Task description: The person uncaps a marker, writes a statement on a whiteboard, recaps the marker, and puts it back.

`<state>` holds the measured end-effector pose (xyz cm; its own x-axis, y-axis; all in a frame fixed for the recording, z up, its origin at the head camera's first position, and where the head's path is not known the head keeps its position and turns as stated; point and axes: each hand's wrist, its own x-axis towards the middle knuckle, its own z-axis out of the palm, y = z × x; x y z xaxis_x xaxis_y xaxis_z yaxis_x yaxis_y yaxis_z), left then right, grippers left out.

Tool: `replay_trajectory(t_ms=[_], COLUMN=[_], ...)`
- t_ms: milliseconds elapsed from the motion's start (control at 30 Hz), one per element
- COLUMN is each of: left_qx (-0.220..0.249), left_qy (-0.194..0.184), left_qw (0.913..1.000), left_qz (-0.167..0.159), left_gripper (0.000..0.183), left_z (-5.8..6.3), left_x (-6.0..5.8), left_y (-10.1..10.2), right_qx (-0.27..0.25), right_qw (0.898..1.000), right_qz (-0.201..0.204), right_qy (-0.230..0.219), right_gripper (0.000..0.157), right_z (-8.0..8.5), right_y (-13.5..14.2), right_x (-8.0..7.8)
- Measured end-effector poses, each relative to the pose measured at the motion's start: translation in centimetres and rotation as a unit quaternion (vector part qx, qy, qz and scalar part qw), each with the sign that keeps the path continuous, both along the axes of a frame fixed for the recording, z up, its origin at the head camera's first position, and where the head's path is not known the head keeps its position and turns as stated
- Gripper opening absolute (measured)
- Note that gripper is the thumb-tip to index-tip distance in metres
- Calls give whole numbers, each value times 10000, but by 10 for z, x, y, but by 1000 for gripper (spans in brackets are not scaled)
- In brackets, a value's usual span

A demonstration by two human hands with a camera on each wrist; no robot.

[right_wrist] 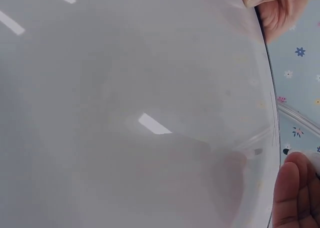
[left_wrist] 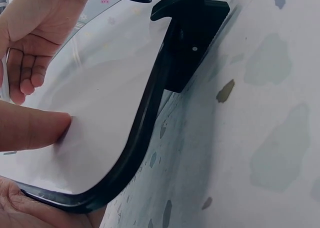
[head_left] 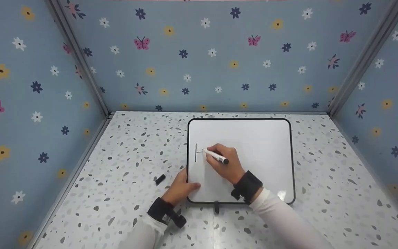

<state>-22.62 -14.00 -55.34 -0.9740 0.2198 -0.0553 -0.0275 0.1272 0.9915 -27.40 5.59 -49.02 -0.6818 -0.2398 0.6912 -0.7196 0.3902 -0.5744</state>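
Observation:
A whiteboard (head_left: 254, 141) with a thin black frame stands out from the speckled tabletop. My left hand (head_left: 179, 189) grips its lower left edge, thumb laid on the white face and fingers behind, as the left wrist view shows around the black rim (left_wrist: 131, 160). In my right hand (head_left: 229, 165) is a white marker (head_left: 217, 156) with a black end, pinched between thumb and fingers. Its tip meets the right end of a short horizontal stroke, which joins a tall vertical black line (head_left: 196, 157) near the board's left side.
On the tabletop (head_left: 126, 155), left of the board, lies a small black marker cap (head_left: 160, 179). A black support piece (head_left: 216, 207) juts from the board's bottom edge. Blue flowered panels (head_left: 199, 45) enclose the back and sides.

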Motion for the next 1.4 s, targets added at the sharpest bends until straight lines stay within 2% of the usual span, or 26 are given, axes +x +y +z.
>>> replay_trajectory(t_ms=[367,700,1067,1400], left_qx=[-57,24,95,-90], left_qy=[-44,-121,-98,-77], left_qw=[10000,9999,9999,9999], left_qz=[25,-14,-15,68], left_gripper=[70,72,71,73], left_z=[0,2,0,-1], left_x=[0,-1,-1,-1], left_y=[1,2,0,1], right_qx=[171,209,282,351], right_qw=[9996,9992,9990,9989], right_qz=[-152,-204,-166,-86], right_qy=[-137,-270,-293,-315], right_gripper=[9,10,9,9], right_z=[7,9,7,6], right_y=[-1,-1,-3,-1], right_x=[-11,-13,-12,-7])
